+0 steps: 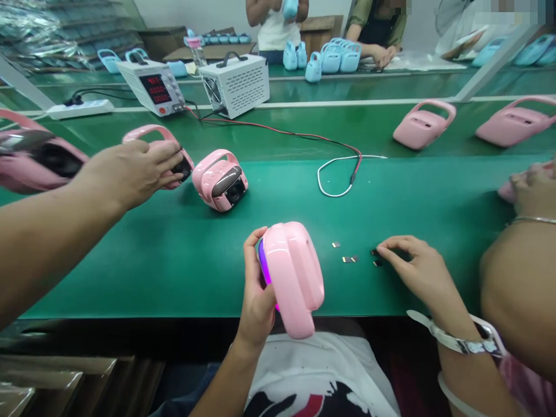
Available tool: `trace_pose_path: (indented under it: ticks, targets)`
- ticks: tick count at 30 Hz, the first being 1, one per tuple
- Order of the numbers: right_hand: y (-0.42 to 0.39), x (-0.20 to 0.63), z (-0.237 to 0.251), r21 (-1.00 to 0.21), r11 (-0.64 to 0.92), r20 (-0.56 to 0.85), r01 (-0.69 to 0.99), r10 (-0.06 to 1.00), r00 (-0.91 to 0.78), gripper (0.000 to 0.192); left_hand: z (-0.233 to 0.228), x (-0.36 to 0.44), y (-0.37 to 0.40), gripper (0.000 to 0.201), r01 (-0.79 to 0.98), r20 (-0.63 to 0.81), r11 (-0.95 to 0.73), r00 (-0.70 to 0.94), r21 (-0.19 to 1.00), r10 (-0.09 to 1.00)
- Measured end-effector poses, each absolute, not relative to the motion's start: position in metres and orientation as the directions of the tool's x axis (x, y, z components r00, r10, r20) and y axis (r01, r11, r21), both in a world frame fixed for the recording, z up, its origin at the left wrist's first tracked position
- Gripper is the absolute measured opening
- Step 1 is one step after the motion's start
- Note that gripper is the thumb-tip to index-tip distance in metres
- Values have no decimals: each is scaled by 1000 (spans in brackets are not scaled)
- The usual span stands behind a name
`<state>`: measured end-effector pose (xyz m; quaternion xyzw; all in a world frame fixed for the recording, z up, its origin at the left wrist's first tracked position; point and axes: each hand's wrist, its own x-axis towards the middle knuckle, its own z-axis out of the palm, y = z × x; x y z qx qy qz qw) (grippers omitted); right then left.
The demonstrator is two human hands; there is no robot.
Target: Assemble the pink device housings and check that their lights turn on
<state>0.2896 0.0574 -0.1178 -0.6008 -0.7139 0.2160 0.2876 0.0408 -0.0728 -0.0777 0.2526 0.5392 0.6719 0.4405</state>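
A pink handled speaker (293, 278) is held upright in the left hand (257, 295) just above the near edge of the green belt (174, 255). Its long axis runs from the top left down to the lower right, with the handle loop turned toward the camera and the lit purple face turned away to the left, against the palm. The left hand is closed around the speaker's left side, thumb up along the edge.

The right hand (419, 269) is laid on the belt well to the right of the speaker, apart from it, fingers curled loosely, with the fingertips touching one of several small dark chips (350, 259) scattered between hand and speaker; whether a chip is pinched cannot be told.

Farther left, a co-worker's hand (130, 171) is set on another pink speaker (167, 153), beside a third one (219, 179) lying on the belt.
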Motion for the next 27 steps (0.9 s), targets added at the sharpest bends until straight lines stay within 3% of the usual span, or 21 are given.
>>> trace_pose_path:
  ticks: [3, 10, 15, 22, 27]
  targets:
    - [53, 291, -117, -650, 219, 193, 728, 974, -121, 29, -79, 45, -70, 75, -413, -188, -7, -429, 911, 884]
    - [16, 255, -81, -825, 312, 203, 472, 942, -268, 22, -81, 45, -69, 76, -350, -97, -25, -325, 936, 941]
    - [5, 242, -69, -854, 308, 198, 420, 938, -286, 16, -82, 43, -71, 78, -348, -95, -24, -322, 937, 942]
    - [3, 245, -69, -855, 312, 203, 415, 937, -284, 10, -89, 48, -68, 76, -375, -111, -41, -375, 926, 920]
    - [-19, 221, -59, -900, 399, 268, 178, 826, -496, 7, -86, 52, -66, 81, -207, -55, -68, -538, 976, 841]
